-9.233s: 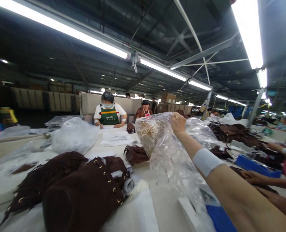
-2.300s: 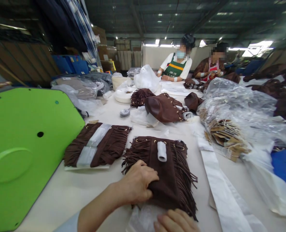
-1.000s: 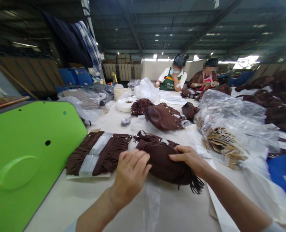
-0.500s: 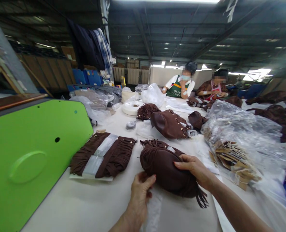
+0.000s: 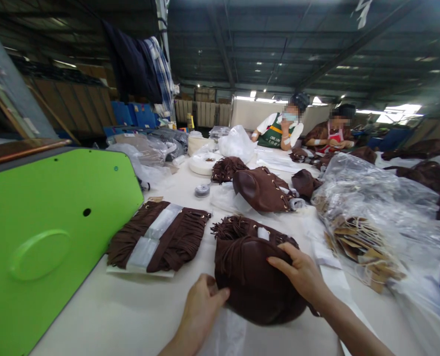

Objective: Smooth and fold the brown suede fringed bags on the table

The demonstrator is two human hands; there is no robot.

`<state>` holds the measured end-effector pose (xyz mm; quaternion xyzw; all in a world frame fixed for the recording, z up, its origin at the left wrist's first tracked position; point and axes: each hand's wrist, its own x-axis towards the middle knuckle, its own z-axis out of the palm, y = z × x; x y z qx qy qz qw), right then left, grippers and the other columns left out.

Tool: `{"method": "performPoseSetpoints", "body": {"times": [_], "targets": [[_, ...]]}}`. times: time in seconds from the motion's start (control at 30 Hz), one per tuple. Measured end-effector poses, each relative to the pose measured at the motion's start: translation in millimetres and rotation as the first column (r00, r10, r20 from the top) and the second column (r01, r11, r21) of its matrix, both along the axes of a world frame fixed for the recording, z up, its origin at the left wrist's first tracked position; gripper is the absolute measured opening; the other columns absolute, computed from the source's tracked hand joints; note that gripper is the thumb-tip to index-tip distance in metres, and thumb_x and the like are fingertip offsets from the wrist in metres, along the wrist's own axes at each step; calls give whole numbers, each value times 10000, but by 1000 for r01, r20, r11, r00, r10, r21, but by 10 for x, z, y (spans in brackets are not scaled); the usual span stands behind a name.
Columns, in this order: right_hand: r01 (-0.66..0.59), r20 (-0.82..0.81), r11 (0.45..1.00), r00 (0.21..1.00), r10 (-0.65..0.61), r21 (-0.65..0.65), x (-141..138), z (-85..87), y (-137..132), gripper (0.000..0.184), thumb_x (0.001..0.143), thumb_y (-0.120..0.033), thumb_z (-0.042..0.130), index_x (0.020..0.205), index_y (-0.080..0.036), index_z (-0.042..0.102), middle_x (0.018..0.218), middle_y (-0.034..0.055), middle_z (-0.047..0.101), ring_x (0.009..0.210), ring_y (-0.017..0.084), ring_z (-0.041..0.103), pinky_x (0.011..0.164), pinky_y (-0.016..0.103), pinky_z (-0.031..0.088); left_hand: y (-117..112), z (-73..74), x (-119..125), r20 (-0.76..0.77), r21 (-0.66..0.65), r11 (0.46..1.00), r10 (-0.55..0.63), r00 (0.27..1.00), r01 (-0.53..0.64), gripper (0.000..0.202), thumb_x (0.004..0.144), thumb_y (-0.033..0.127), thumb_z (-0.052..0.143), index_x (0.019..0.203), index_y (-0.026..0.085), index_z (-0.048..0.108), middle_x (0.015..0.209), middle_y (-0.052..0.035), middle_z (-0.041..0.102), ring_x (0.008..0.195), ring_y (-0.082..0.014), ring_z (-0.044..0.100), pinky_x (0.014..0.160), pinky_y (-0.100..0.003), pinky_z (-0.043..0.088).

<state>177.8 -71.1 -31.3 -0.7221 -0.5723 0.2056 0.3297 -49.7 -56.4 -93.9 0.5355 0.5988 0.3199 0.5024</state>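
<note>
A dark brown fringed drawstring bag point(image 5: 257, 277) rests on the table, its rounded smooth base turned toward me and its fringe and metal eyelets at the far side. My right hand point(image 5: 297, 272) grips its right side, thumb and forefinger pressed on the leather. At the lower left edge, my left hand point(image 5: 205, 301) is closed on the bag, its fingertips partly hidden. Left of it lies a flat fringed bag point(image 5: 178, 240) wrapped with a translucent strip point(image 5: 155, 235). Beyond the held bag, another brown drawstring bag point(image 5: 260, 188) lies on its side. Clear plastic point(image 5: 229, 329) lies below my hands.
A bright green machine panel point(image 5: 64, 237) stands at left. Clear plastic bags point(image 5: 371, 193) and brown paper tags with strings point(image 5: 364, 247) are heaped at right. A tape roll point(image 5: 202, 190) sits mid-table. Two people point(image 5: 281, 128) sit across the table.
The held bag has been tipped so more of its rounded base faces me, and its lower edge has come nearer. My left hand has shifted slightly left and down along its edge.
</note>
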Motion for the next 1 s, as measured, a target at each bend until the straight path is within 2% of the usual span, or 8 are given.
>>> {"method": "performPoseSetpoints", "body": {"times": [0.07, 0.2, 0.27, 0.37, 0.43, 0.6, 0.73, 1.0], "targets": [[-5, 21, 1000, 1000, 5, 6, -5, -9, -12, 246, 710, -462, 508, 728, -222, 561, 654, -16, 601, 649, 190, 553, 588, 283, 393, -21, 116, -48, -112, 547, 837, 54, 992, 16, 310, 726, 238, 603, 1008, 133, 527, 798, -57, 595, 668, -170, 558, 594, -271, 446], [-11, 53, 999, 999, 9, 34, -33, 27, -13, 229, 717, -448, 506, 722, -225, 558, 665, -12, 610, 657, 191, 554, 602, 286, 393, 30, 323, 7, -564, 825, -93, -73, 822, 558, 288, 859, 110, 385, 1096, 141, 546, 985, -87, 607, 957, -205, 540, 832, -330, 437], [3, 43, 999, 999, -4, 36, -49, 41, -23, 245, 723, -462, 499, 728, -224, 556, 662, -10, 605, 650, 192, 551, 599, 287, 390, 187, 324, -16, -622, 782, 2, 44, 782, 623, 276, 877, 177, 388, 1088, 179, 566, 1036, -88, 592, 988, -239, 523, 834, -380, 426], [18, 38, 999, 999, -19, 29, -60, 34, -43, 248, 724, -468, 504, 725, -226, 557, 663, -6, 602, 660, 200, 551, 603, 292, 385, 501, 250, -201, -488, 777, 563, 256, 834, 282, 263, 873, 338, 410, 912, 179, 616, 899, -87, 602, 862, -234, 554, 768, -379, 456], [20, 38, 999, 999, -21, 35, -56, 14, -47, 230, 719, -458, 528, 721, -230, 562, 673, -4, 607, 673, 206, 551, 609, 294, 382, 630, 250, -321, -450, 742, 653, 315, 836, 153, 337, 897, 319, 310, 836, 170, 605, 829, -89, 593, 808, -219, 566, 764, -367, 473], [-15, 16, 999, 1000, 14, 48, -22, -9, -25, 189, 752, -425, 546, 744, -239, 572, 685, -9, 608, 665, 196, 547, 605, 290, 384, 547, 555, -128, -467, 750, 516, -29, 884, 413, 321, 861, 291, 459, 1153, 163, 504, 1204, -104, 524, 1165, -219, 429, 1026, -345, 316], [-76, 63, 997, 995, 76, -1, 0, 76, -53, 212, 769, -427, 533, 808, -223, 573, 749, 8, 613, 717, 206, 557, 650, 310, 411, 586, 814, 240, -610, 499, 480, -397, 686, 721, 678, 683, 284, 722, 1272, 185, 402, 1288, -91, 480, 1227, -262, 358, 1045, -395, 248], [-53, 191, 998, 980, 57, -25, -3, -66, -416, 811, 530, -44, 441, 1324, -186, 350, 1303, 85, 450, 1216, 243, 389, 1033, 434, 295, 792, 773, 285, -632, 313, 471, -545, 551, 825, 530, 644, 135, 697, 1127, 201, 490, 1129, -59, 562, 1049, -253, 478, 903, -383, 342]]}}
